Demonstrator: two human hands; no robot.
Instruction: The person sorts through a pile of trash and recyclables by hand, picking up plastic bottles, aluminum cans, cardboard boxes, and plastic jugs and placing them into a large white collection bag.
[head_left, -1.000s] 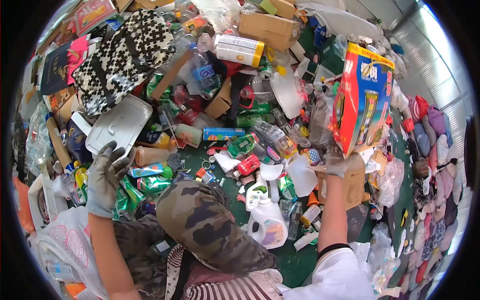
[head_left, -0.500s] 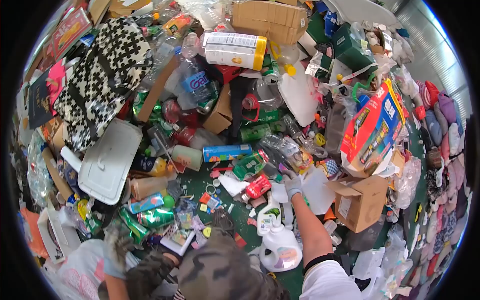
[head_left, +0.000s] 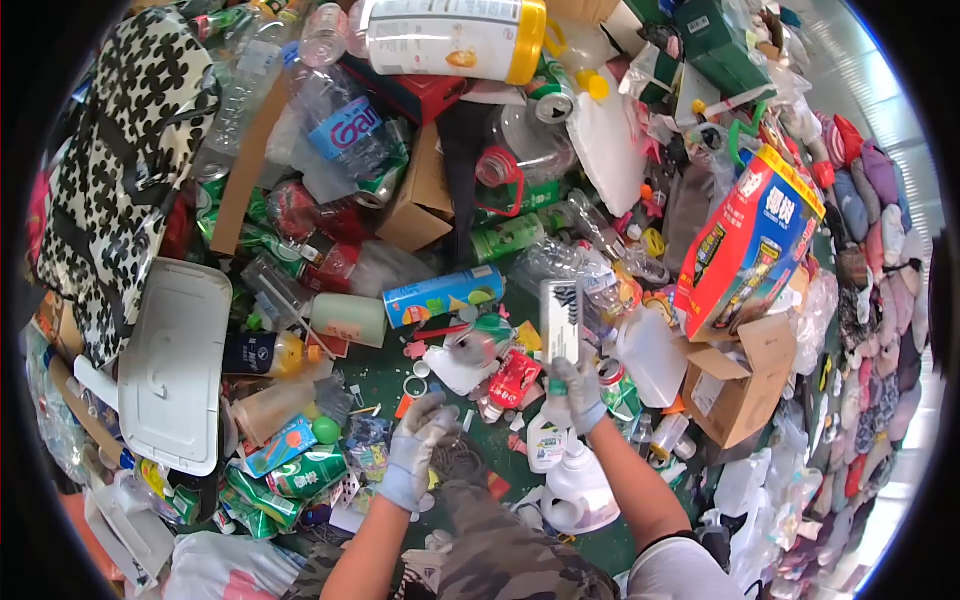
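Observation:
My right hand [head_left: 583, 395], in a grey-white glove, grips the lower end of a long white rectangular piece [head_left: 562, 318] with dark marks on its face; its exact kind does not show. Just below that hand are a white bottle with a green label [head_left: 549, 436] and a large white jug [head_left: 580, 490]. My left hand [head_left: 424, 440], gloved too, hovers over the litter left of centre, its fingers loosely bent and apart. Ahead of it lie a white ring [head_left: 414, 386] and a red can [head_left: 513, 380].
Mixed waste covers the green floor [head_left: 385, 360]. A white lid [head_left: 178, 365] lies at left, a blue can [head_left: 444, 296] ahead. An open cardboard box [head_left: 738, 380] and a red-blue carton [head_left: 748, 243] stand at right. Bundled cloth [head_left: 885, 330] lines the far right.
My left hand has come from the lower left towards the middle. My right hand has lifted the white rectangular piece. The view has shifted, and the green can near the red can is no longer there.

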